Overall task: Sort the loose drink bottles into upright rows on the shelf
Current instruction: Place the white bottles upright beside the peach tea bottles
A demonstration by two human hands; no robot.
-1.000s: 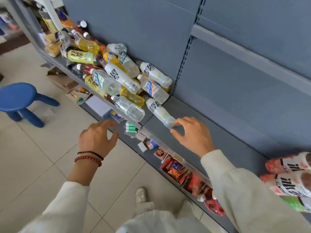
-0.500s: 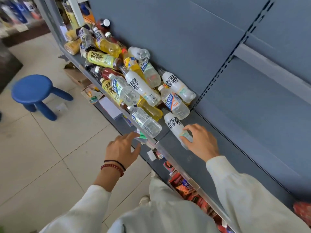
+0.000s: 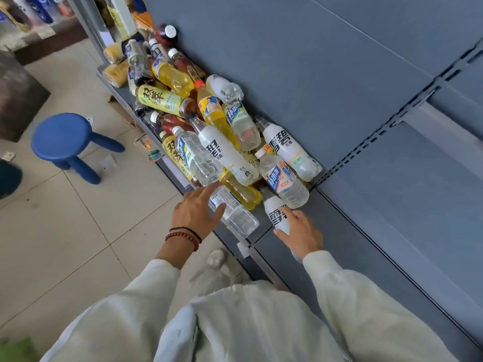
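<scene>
Both hands have closed in on the near end of the pile since a second ago. Now the right hand (image 3: 300,231) curls its fingers and thumb round a white Sprite bottle (image 3: 277,214), which lies on its side on the grey shelf (image 3: 366,244) at the seam between two sections, cap toward the heap. The left hand (image 3: 194,210), fingers straight and spread, touches a clear water bottle (image 3: 235,215) lying along the shelf's front edge (image 3: 261,262), just beside a yellow drink bottle (image 3: 241,190). Behind these, the loose bottles (image 3: 209,126) lie heaped on one another against the back panel (image 3: 313,74). Rightward from the Sprite bottle, plain grey deck runs on between edge and panel. A blue stool (image 3: 62,134) stands on the tiled floor (image 3: 65,231), well apart from the shelf.
</scene>
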